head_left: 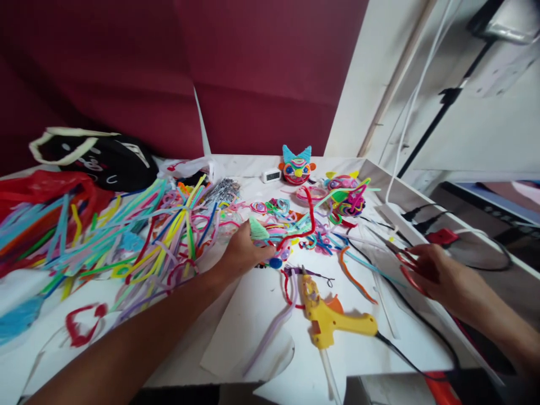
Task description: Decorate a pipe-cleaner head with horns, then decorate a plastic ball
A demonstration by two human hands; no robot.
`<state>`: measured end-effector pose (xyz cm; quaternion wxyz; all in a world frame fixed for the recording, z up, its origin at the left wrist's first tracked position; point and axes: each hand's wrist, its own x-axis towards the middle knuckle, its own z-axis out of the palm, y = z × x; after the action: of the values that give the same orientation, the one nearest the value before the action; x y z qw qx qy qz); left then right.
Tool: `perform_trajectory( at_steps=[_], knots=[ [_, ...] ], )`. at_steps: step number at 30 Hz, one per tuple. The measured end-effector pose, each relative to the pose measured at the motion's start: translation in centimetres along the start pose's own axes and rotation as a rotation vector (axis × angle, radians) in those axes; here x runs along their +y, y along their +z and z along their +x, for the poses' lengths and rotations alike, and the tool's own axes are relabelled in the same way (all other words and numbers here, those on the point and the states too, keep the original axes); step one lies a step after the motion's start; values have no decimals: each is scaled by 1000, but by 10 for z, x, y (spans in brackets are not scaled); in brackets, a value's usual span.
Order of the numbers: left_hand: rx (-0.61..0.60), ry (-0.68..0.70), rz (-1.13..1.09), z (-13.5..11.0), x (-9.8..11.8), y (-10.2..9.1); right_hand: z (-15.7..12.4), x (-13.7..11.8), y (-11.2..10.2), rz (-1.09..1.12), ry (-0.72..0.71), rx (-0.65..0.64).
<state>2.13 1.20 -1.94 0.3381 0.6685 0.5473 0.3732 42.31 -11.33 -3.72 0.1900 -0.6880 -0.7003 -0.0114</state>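
My left hand (242,253) is closed on a small pipe-cleaner craft piece. Its pale green pointed part (258,229) stands above my fingers, and a dark blue round bit (275,262) shows beside them; the rest is hidden by the hand. Off to the right, my right hand (441,278) grips scissors by their red handles (411,275), with the blades pointing up and left. Between the hands lies a yellow glue gun (333,320), its nozzle pointing away from me. A red pipe cleaner (311,211) curves up just right of my left hand.
Loose coloured pipe cleaners (169,236) cover the left half of the table. At the back stand a finished pipe-cleaner head (296,169) with blue ears and a small white digital clock (271,176). A black cord (405,357) runs from the glue gun along the right.
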Motion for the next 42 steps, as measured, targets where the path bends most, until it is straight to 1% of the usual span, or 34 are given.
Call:
perform_trajectory(
  at_steps=[2, 3, 4, 5, 6, 8, 11, 13, 16, 20, 24, 35, 42],
  knots=[
    [-3, 0, 7, -1, 0, 0, -4, -6, -8, 47, 52, 61],
    [-7, 0, 6, -1, 0, 0, -5, -11, -11, 60, 42, 74],
    [-13, 2, -1, -1, 0, 0, -7, -17, -13, 68, 11, 80],
    [-18, 4, -8, -2, 0, 0, -8, -26, -15, 78, -42, 50],
    [-22, 5, -14, -2, 0, 0, -9, -37, -15, 95, -95, 74],
    [-22, 1, -12, -3, 1, 0, -8, -62, -14, 160, -215, 51],
    [-28, -6, 5, -2, 0, 0, 1, -101, -8, 231, -343, -94],
    [-24, 0, 25, -2, -1, 0, 10, -121, -2, 246, -346, -196],
    [-4, 21, 34, -1, -2, 0, 24, -139, 10, 187, -335, -289],
    [-6, 23, 20, -2, -2, 0, 38, -149, 24, 86, -371, -312],
    [-7, 30, 35, -2, -2, 0, 45, -153, 30, 72, -363, -319],
    [-5, 30, 56, 0, -2, 2, 55, -162, 33, 84, -403, -286],
    [2, 10, 73, -1, -1, 1, 56, -160, 37, 84, -422, -271]
  ],
)
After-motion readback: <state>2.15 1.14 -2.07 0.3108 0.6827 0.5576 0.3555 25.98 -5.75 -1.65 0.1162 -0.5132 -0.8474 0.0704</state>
